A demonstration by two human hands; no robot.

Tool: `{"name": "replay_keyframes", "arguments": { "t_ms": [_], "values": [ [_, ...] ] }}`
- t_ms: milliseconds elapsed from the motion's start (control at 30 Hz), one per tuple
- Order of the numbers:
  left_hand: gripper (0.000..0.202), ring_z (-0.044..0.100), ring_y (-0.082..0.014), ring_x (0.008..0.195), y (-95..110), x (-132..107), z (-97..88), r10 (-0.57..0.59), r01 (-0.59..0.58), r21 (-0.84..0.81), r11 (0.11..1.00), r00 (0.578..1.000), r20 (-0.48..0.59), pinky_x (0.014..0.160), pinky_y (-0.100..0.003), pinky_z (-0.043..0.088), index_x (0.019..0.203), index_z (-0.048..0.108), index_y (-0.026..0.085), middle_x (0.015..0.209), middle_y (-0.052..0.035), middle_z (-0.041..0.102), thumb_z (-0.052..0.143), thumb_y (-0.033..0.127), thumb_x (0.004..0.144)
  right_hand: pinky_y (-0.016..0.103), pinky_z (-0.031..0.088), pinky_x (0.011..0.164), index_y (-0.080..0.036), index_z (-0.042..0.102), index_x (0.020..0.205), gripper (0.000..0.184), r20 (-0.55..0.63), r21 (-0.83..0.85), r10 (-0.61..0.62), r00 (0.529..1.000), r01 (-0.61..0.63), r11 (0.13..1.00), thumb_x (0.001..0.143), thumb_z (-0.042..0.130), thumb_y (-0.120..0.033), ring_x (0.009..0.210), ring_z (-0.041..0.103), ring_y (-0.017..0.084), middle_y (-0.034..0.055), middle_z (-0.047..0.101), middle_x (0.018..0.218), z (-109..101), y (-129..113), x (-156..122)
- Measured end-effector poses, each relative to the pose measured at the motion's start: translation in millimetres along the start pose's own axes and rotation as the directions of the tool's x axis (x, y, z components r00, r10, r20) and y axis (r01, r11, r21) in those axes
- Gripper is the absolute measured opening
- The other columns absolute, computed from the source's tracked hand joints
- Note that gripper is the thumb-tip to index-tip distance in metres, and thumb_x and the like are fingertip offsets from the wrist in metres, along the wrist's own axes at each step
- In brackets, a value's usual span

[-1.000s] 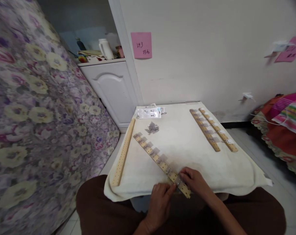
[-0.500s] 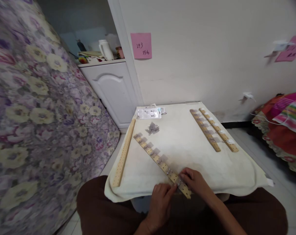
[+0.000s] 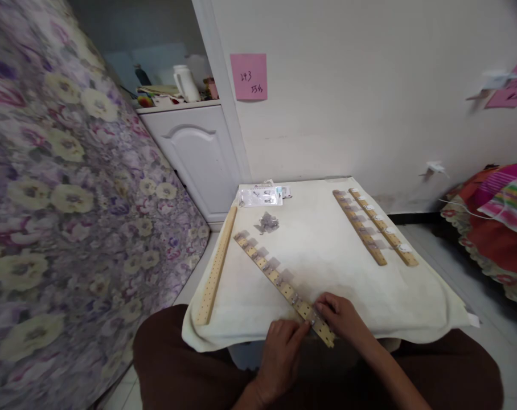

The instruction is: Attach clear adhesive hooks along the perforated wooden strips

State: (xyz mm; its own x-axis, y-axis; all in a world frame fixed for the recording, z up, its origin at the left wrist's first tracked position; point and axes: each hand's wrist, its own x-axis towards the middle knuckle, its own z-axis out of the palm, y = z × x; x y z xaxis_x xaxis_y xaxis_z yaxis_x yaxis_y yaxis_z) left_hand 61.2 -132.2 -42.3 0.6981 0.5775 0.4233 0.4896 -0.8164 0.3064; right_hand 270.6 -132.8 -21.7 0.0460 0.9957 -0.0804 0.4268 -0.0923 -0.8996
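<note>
A narrow wooden strip with holes (image 3: 287, 290) lies slantwise on the cloth-covered table, its near end at the table's front edge. Several small metal pieces with thin clear tabs (image 3: 279, 279) sit along it. My left hand (image 3: 283, 348) is curled at the strip's near side, with its fingertips against a small metal piece (image 3: 313, 320) close to the near end. From the far side, my right hand (image 3: 339, 314) has its thumb and fingers pinched together at the same spot. What lies between the right fingertips is mostly hidden.
A pile of small metal pieces (image 3: 268, 222) lies beyond the strip, near a clear plastic package (image 3: 261, 196). Another drilled wooden strip (image 3: 217, 267) stands at the left. Two more strips, one with metal pieces (image 3: 361, 229) and one with white pieces (image 3: 383, 228), lie at the right.
Both hands stay at the near end of the strip, with hardly any finger movement. The whole view has shifted very slightly.
</note>
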Motion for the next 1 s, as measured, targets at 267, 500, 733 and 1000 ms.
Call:
{"name": "replay_keyframes", "arguments": {
  "t_ms": [267, 500, 733, 1000],
  "values": [
    [0.054, 0.048, -0.0182, 0.081, -1.0, -0.5, 1.6, 0.007, -0.007, 0.002, 1.0, 1.0, -0.003, 0.069, -0.033, 0.042, 0.135, 0.04, 0.023, 0.091, -0.0065, 0.056, 0.039, 0.006, 0.083, 0.022, 0.034, 0.054, -0.018, 0.056, 0.07, 0.021, 0.006, 0.016, 0.004, 1.0, -0.004, 1.0, 0.081, 0.045, -0.032, 0.058, 0.046, 0.013, -0.0025, 0.051, 0.058, 0.1, 2.1, 1.3],
    [0.054, 0.048, -0.0184, 0.08, -1.3, 0.3, 2.9, 0.009, -0.01, 0.026, 1.0, 1.0, 0.005, 0.067, -0.033, 0.04, 0.136, 0.038, 0.022, 0.09, -0.0063, 0.056, 0.037, 0.006, 0.084, 0.022, 0.034, 0.054, -0.018, 0.057, 0.069, 0.022, -0.004, -0.009, 0.0, 1.0, 0.0, 1.0, 0.082, 0.045, -0.031, 0.059, 0.047, 0.013, -0.0018, 0.052, 0.059, -0.5, -1.7, 0.4],
    [0.043, 0.048, -0.0179, 0.077, 3.2, 5.0, -0.3, 0.008, -0.013, 0.119, 0.993, 0.999, 0.039, 0.066, -0.032, 0.037, 0.129, 0.045, 0.02, 0.086, -0.0056, 0.056, 0.043, 0.011, 0.086, 0.023, 0.035, 0.055, -0.018, 0.056, 0.069, 0.022, -0.011, -0.025, -0.008, 1.0, 0.008, 1.0, 0.082, 0.045, -0.032, 0.06, 0.048, 0.014, -0.0017, 0.052, 0.059, 0.8, -0.3, 1.2],
    [0.032, 0.048, -0.0175, 0.074, 4.8, 9.0, 1.4, -0.01, 0.003, 0.191, 0.982, 0.999, 0.036, 0.065, -0.032, 0.035, 0.12, 0.05, 0.022, 0.083, -0.0032, 0.057, 0.047, 0.016, 0.089, 0.023, 0.034, 0.055, -0.018, 0.055, 0.07, 0.022, -0.027, -0.052, -0.017, 0.999, 0.016, 0.999, 0.082, 0.046, -0.034, 0.059, 0.046, 0.014, -0.0025, 0.05, 0.059, -0.7, -5.5, -1.0]
  ]
}}
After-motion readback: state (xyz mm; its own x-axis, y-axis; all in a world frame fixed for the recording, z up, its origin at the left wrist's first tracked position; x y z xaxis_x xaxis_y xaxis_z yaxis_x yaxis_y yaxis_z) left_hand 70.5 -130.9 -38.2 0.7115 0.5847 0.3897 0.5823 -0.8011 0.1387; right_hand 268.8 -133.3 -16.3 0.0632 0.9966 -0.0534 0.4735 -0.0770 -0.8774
